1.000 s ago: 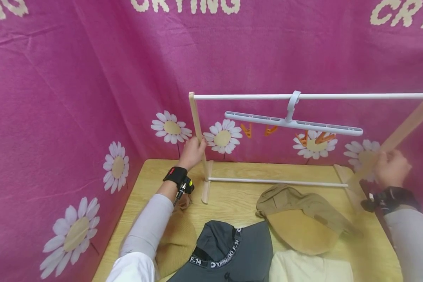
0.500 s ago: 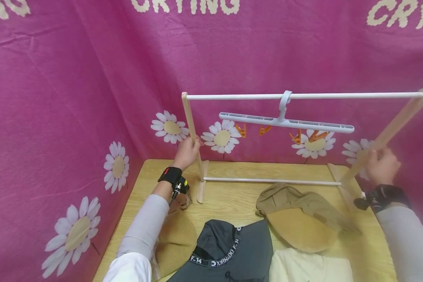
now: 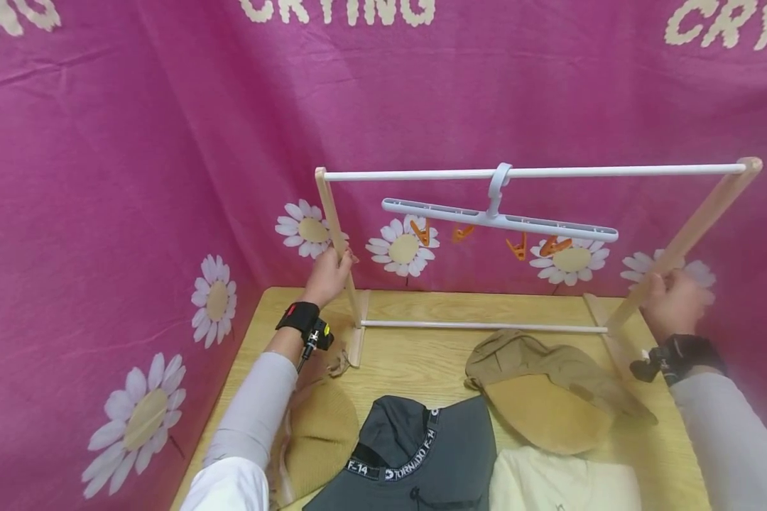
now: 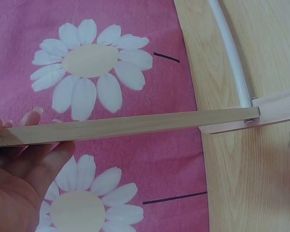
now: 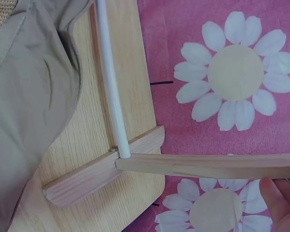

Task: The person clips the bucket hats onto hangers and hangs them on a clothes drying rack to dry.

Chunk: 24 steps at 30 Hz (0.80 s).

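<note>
A small clothes rack (image 3: 415, 175), with wooden posts and white rods, stands at the back of the table. My left hand (image 3: 328, 275) grips its left post (image 4: 135, 126) partway up. On the other side, my right hand (image 3: 676, 305) holds the right post (image 5: 198, 166); only a thumb and part of the hand show in the right wrist view. From the top rod hangs a pale grey-blue hanger (image 3: 498, 216), tilted down to the right. Several orange clips (image 3: 518, 247) dangle below it.
In front of the rack lie a dark grey hat (image 3: 450, 447), a brown cap (image 3: 530, 355), a cream folded cloth (image 3: 562, 482) and a tan ribbed hat (image 3: 322, 433), partly behind my left forearm. A pink flowered cloth (image 3: 262, 92) covers the wall behind the wooden table (image 3: 415, 369).
Both hands have shifted the rack to the left along the table, with the hanger and clips travelling along. The hats and the cloth in front have stayed in place.
</note>
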Tool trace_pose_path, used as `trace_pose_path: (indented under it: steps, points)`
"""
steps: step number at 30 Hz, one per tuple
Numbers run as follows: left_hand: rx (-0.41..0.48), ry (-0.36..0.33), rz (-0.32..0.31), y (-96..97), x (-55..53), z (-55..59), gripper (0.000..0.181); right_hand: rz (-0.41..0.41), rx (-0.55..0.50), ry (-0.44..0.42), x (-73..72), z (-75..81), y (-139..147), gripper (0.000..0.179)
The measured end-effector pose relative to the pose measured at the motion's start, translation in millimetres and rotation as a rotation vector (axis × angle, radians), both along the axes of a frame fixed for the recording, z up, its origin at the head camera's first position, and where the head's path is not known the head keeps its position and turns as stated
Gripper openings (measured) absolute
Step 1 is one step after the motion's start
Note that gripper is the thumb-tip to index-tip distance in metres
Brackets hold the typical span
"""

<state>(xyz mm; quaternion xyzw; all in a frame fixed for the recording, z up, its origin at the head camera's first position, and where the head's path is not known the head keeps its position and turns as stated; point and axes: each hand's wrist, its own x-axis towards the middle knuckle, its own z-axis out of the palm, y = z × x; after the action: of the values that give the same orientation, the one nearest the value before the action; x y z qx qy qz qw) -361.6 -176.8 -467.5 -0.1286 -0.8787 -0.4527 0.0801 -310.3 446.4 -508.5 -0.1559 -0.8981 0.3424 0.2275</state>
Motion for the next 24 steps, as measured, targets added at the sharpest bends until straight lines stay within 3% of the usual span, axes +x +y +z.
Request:
trace_pose_path:
  steps: [9,19,24]
  points:
    - [-0.019,-0.039,0.019,-10.8,3.1,2.8,0.035,0.039,-0.055,0.037,5.3,8.9,-19.0,0.040]
    - [-0.036,-0.029,0.044,-29.1,6.1,2.6,0.037,0.058,0.013,0.158,2.6,1.9,-36.4,0.032]
    - [-0.029,-0.014,0.047,-35.4,6.6,2.0,0.035,0.025,0.032,0.121,2.8,1.6,-41.0,0.035]
